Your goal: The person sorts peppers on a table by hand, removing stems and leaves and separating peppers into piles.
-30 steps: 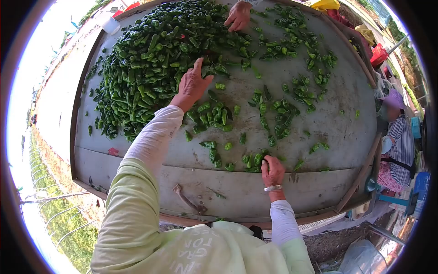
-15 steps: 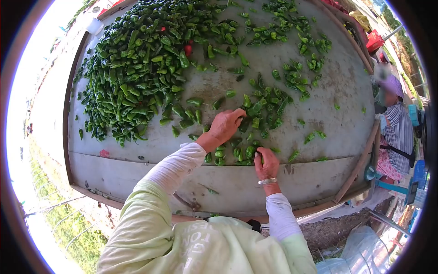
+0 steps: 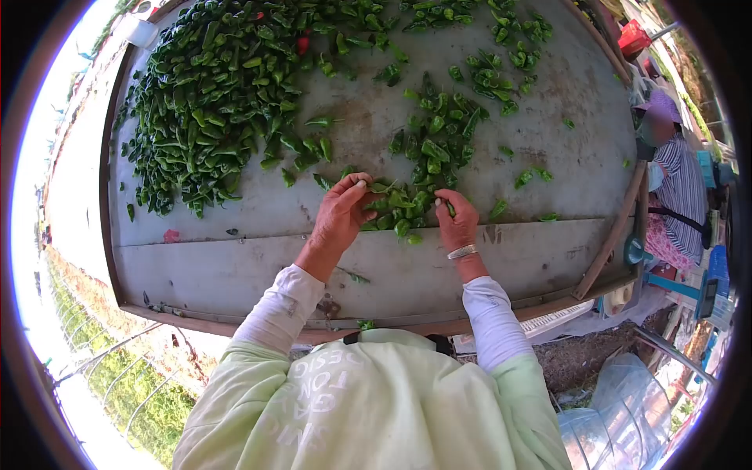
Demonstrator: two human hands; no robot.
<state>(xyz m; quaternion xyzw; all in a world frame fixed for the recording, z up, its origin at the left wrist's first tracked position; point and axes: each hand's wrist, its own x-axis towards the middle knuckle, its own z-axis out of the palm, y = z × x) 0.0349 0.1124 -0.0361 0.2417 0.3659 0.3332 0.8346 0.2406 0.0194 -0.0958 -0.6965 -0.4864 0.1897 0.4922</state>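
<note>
My left hand (image 3: pixel 335 221) is closed in a pinch at the left edge of a small group of green peppers (image 3: pixel 403 205), with a slim green pepper (image 3: pixel 381 187) at its thumb and fingertip. To the right of that group my right hand (image 3: pixel 457 222) has its fingers curled in, and a bit of a green pepper (image 3: pixel 450 208) shows between them. More green peppers (image 3: pixel 435 150) lie loosely just beyond both hands. The fingers' undersides are hidden.
A large heap of green peppers (image 3: pixel 196 117) covers the table's left side, with a red pepper (image 3: pixel 303 45) at its edge. Scattered peppers (image 3: pixel 489 78) lie farther back. A wooden rim (image 3: pixel 612 243) borders the metal table (image 3: pixel 548 266). Another person (image 3: pixel 680 188) is at the right.
My left hand has drawn back from the loose peppers toward the near group and now holds a slim pepper. My right hand stays beside that group. The whole view has shifted slightly.
</note>
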